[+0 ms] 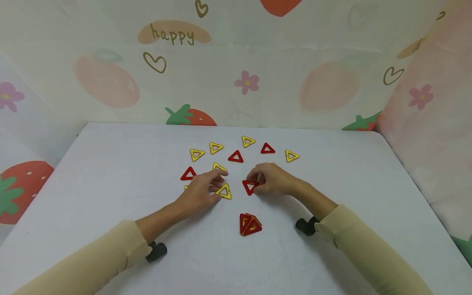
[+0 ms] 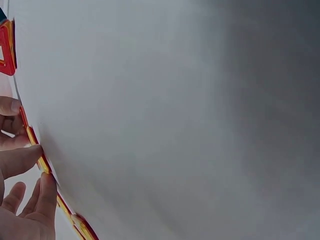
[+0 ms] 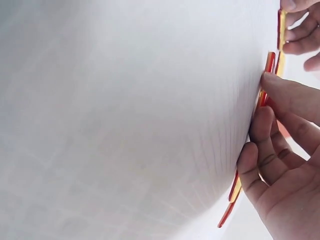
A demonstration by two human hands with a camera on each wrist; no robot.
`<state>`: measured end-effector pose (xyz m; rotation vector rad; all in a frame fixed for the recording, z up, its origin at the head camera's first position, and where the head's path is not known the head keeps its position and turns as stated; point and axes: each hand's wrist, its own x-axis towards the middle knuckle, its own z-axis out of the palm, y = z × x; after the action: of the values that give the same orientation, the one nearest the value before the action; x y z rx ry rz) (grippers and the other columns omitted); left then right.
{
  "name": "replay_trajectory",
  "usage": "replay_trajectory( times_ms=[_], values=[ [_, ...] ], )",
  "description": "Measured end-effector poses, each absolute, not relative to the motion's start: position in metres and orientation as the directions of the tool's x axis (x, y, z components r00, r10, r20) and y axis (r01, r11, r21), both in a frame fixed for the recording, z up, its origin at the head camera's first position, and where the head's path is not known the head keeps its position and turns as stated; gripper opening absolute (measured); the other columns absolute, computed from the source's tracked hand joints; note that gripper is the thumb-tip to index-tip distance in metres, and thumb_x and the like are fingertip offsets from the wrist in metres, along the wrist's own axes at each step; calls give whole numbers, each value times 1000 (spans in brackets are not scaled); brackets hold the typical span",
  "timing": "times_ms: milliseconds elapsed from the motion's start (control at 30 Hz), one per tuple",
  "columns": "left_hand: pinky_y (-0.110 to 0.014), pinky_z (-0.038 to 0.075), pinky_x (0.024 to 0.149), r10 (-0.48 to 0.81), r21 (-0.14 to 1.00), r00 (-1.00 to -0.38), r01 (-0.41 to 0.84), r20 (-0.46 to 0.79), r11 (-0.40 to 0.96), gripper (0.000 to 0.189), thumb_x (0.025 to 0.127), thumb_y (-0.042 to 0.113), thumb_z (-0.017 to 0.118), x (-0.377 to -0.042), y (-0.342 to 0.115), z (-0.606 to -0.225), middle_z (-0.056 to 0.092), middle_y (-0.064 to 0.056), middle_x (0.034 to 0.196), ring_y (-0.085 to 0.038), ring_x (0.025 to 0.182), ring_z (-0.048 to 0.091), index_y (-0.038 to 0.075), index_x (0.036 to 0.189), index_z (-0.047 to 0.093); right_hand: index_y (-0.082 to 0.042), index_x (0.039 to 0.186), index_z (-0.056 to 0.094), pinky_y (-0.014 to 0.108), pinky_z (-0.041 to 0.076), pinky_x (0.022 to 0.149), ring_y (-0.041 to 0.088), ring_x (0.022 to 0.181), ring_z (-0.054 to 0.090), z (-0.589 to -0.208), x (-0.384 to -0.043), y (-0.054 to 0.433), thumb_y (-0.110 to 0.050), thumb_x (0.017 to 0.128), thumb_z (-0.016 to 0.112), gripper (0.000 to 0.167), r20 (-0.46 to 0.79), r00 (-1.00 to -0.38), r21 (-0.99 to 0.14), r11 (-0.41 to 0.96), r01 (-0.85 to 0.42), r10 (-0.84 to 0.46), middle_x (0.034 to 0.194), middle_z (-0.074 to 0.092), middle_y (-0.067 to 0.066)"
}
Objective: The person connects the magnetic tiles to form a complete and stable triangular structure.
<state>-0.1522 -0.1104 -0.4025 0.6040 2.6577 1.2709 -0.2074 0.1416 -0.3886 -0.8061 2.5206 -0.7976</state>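
Note:
My left hand [image 1: 200, 189] pinches a yellow triangular tile [image 1: 227, 192] with an open centre, thumb on the near side. To its right, my right hand [image 1: 272, 179] pinches a red triangular tile [image 1: 250, 187] between thumb and fingers. A short gap separates the two tiles. In the left wrist view the left fingers [image 2: 48, 187] touch the yellow tile's edge; in the right wrist view the right thumb [image 3: 290, 92] presses the red tile [image 3: 265, 95]. Nearer the body, several red tiles with yellow edges stand joined in a small pyramid-like cluster [image 1: 250, 224].
Beyond the hands lie loose yellow tiles [image 1: 197, 154] and red tiles [image 1: 236, 156]. Another red tile [image 1: 188, 173] and a partly covered yellow tile [image 1: 219, 166] lie close to the left hand. The white table [image 1: 110, 176] ends at a patterned cloth backdrop [image 1: 221, 53].

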Motion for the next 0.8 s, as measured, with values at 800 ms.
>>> replay_trajectory(
  times_ms=[800],
  values=[
    [-33, 53, 96, 454, 778, -890, 302, 24, 550, 54, 84, -3, 75, -161, -97, -401, 65, -9, 119, -20, 105, 63, 4, 134, 56, -7, 109, 74, 25, 53, 76, 14, 82, 60, -387, -202, 138, -6, 85, 77, 24, -172, -740, -624, 653, -429, -651, 93, 69, -3]
  ],
)
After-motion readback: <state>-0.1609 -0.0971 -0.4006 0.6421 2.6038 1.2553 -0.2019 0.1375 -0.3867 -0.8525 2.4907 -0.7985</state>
